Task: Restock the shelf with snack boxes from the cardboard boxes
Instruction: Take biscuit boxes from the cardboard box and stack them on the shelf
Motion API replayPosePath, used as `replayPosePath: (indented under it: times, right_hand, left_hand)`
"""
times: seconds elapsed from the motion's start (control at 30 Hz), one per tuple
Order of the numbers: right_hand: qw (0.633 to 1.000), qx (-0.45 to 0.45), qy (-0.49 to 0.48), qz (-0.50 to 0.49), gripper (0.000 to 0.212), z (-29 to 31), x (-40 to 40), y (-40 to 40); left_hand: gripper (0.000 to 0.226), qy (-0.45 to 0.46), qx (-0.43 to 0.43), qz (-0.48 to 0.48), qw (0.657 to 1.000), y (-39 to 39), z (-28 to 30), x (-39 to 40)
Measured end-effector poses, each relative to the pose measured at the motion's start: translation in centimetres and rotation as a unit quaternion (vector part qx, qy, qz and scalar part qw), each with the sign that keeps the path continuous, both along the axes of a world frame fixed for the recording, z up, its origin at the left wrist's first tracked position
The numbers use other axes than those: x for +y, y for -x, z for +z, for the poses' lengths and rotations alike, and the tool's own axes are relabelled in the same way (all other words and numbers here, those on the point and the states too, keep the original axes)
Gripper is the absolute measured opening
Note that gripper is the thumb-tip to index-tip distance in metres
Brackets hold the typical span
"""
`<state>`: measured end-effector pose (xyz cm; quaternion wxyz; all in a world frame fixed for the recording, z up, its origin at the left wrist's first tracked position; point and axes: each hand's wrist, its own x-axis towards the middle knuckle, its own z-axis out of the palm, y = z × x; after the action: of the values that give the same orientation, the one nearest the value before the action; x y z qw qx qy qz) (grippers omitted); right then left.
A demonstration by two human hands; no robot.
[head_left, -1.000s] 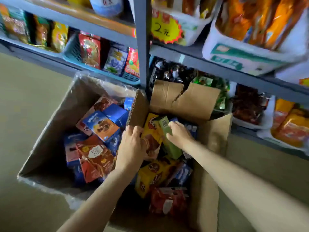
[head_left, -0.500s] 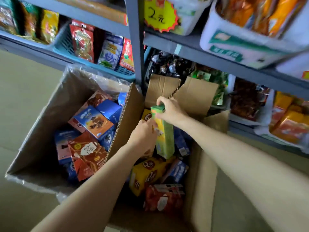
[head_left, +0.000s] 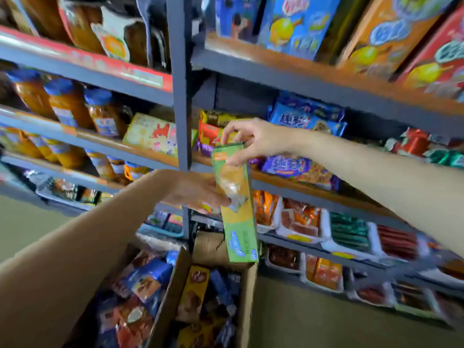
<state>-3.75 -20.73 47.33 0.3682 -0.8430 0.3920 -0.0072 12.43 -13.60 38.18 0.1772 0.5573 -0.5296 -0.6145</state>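
Right hand is pinching the top of the upright green snack box; left hand is gripping its middle.

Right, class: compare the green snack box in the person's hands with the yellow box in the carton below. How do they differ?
The green box is lifted clear, at shelf height; the yellow box lies in the cardboard carton. The green box stands nearly upright, gripped by the right hand at its top and the left hand at its side; the yellow box is untouched, among other packs. Both are slim, long snack boxes.
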Motion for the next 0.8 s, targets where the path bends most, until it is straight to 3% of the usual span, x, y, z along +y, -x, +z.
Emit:
replayPosePath:
  times: [0.1, 0.2, 0.27, 0.3, 0.37, 0.43, 0.47, 0.5, 0.53, 0.6, 0.67, 0.73, 0.8]
  right_hand:
    - [0.998, -0.033, 0.048, -0.024, 0.035, 9.7, 0.7, 0.6]
    - [0.989, -0.044, 0.121, -0.066, 0.042, 17.8, 1.4, 1.0]
    - [0.978, -0.063, 0.161, -0.116, 0.050, 22.4, 2.1, 1.5]
    - [0.973, -0.093, 0.162, -0.137, 0.053, 24.4, 2.5, 1.9]
    - [0.962, -0.176, 0.136, -0.155, 0.058, 27.4, 3.5, 2.7]
    - [0.942, -0.225, 0.180, -0.170, 0.057, 29.4, 3.9, 3.7]
    - [0.928, -0.245, 0.217, -0.181, 0.055, 30.3, 3.8, 4.4]
    - [0.914, -0.268, 0.240, -0.186, 0.055, 31.2, 3.6, 5.3]
    - [0.906, -0.290, 0.246, -0.187, 0.053, 32.1, 3.2, 6.5]
    - [0.897, -0.353, 0.214, -0.157, 0.035, 34.0, 2.3, 9.7]
    - [0.888, -0.422, 0.150, -0.103, 0.036, 35.4, 0.8, 13.2]
    - [0.886, -0.452, 0.098, -0.045, 0.060, 36.4, -1.2, 16.2]
    - [0.897, -0.439, 0.058, -0.010, 0.071, 37.1, -3.6, 17.9]
  left_hand:
    - [0.078, 0.079, 0.062, -0.030, 0.994, -0.2, 8.9, -0.7]
    - [0.028, 0.198, 0.095, -0.038, 0.975, 0.8, 16.8, -1.4]
    - [0.026, 0.302, 0.084, 0.037, 0.949, 1.8, 21.5, -1.7]
    - [0.038, 0.376, 0.052, 0.082, 0.921, 2.2, 23.5, -2.0]
    - [0.055, 0.503, -0.102, 0.159, 0.843, 3.6, 26.8, -2.5]
    - [0.057, 0.602, -0.264, 0.205, 0.725, 5.2, 29.3, -2.6]
    - [0.058, 0.645, -0.284, 0.214, 0.677, 6.1, 30.5, -2.7]
    - [0.060, 0.671, -0.286, 0.208, 0.651, 6.9, 31.7, -3.0]
    - [0.065, 0.678, -0.264, 0.192, 0.659, 7.3, 32.8, -3.6]
    - [0.076, 0.635, -0.169, 0.115, 0.745, 7.2, 35.1, -5.1]
    - [0.090, 0.584, -0.155, 0.061, 0.794, 6.2, 37.2, -6.5]
    - [0.097, 0.576, -0.215, 0.076, 0.785, 5.8, 38.9, -7.8]
    - [0.086, 0.608, -0.270, 0.118, 0.737, 6.1, 40.5, -9.2]
